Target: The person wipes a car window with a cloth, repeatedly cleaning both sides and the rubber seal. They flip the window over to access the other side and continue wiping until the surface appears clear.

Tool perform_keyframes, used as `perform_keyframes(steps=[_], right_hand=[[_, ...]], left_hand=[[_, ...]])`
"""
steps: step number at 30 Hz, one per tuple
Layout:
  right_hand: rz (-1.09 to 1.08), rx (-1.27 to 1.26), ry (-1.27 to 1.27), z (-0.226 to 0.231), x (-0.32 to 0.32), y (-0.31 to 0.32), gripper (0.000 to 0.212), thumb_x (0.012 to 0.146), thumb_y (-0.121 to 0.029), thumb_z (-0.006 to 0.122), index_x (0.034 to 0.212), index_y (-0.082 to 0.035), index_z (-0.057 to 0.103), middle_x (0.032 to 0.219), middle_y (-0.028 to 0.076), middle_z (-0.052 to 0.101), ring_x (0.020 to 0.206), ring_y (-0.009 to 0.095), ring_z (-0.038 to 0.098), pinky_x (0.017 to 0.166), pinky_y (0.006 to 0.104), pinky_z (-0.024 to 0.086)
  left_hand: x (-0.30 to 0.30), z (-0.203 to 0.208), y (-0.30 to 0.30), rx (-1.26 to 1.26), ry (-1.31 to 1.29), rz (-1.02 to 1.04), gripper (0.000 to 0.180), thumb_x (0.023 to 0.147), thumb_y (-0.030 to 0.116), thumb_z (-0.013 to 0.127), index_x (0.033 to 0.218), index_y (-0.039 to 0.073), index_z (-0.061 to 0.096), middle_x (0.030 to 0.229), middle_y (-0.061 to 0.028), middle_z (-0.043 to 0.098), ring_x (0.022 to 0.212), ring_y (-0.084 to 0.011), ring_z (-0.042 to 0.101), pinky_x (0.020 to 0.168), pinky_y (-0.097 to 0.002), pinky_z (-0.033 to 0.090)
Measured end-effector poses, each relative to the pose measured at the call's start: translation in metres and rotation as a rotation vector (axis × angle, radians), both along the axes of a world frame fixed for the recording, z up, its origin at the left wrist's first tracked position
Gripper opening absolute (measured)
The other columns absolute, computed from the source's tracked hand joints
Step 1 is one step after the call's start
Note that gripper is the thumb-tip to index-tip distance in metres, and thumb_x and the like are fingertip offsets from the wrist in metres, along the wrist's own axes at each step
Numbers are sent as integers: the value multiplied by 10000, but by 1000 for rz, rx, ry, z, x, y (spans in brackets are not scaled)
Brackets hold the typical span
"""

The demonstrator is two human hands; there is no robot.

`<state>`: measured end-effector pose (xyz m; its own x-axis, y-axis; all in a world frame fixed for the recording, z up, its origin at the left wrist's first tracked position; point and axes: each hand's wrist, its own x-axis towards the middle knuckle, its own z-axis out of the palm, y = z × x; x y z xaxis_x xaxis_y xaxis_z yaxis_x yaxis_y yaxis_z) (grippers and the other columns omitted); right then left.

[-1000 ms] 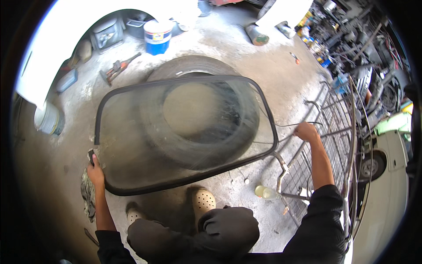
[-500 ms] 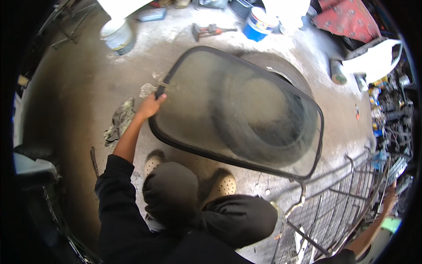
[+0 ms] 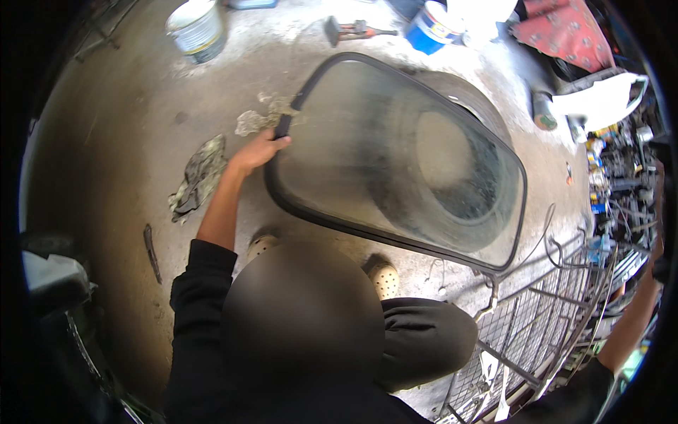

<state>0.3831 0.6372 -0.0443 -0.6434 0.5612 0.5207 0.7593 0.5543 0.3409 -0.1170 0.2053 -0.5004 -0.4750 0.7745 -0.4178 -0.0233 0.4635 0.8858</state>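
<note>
A large pane of vehicle window glass (image 3: 339,141) with a black rubber seal (image 3: 367,237) round its edge lies slanted over a tyre (image 3: 487,106). The tyre shows dimly through the dusty glass. My left hand (image 3: 258,152) grips the seal at the pane's left end, thumb on top and fingers mostly hidden beneath. Far to the right, my right hand (image 3: 659,205) is stretched out at the dark rim of the picture, by a cluttered heap of parts (image 3: 625,180). Its fingers, and anything in them, cannot be made out.
A wire rack (image 3: 537,318) stands at right, near my knee. A crumpled rag (image 3: 201,177) and a dark bar (image 3: 152,254) lie left. Beyond the glass are a pipe wrench (image 3: 357,31), a white bucket (image 3: 195,32), a blue bucket (image 3: 427,32) and a red cloth (image 3: 561,32).
My right arm has reached farther forward along the right side. My left hand keeps its hold on the pane's seal. The whole view has shifted slightly.
</note>
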Motion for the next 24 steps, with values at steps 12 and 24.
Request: perform_keyframes(steps=[12, 24], right_hand=[[196, -534, -366, -344, -327, -138, 453, 840, -343, 601, 1182, -49, 558, 1177, 170, 579, 1083, 341, 554, 903, 424, 452], [634, -1880, -727, -374, -313, -336, 401, 887, -346, 539, 793, 24, 661, 707, 175, 652, 655, 288, 645, 633, 412, 501]], left_hand=[[23, -3, -36, 189, -117, 344, 284, 914, 225, 538, 1031, -29, 588, 798, -65, 610, 688, -136, 586, 621, -268, 482], [1, 32, -10, -88, -149, 237, 382, 935, 288, 509, 1064, -72, 527, 852, -135, 634, 599, -194, 621, 534, -316, 544]])
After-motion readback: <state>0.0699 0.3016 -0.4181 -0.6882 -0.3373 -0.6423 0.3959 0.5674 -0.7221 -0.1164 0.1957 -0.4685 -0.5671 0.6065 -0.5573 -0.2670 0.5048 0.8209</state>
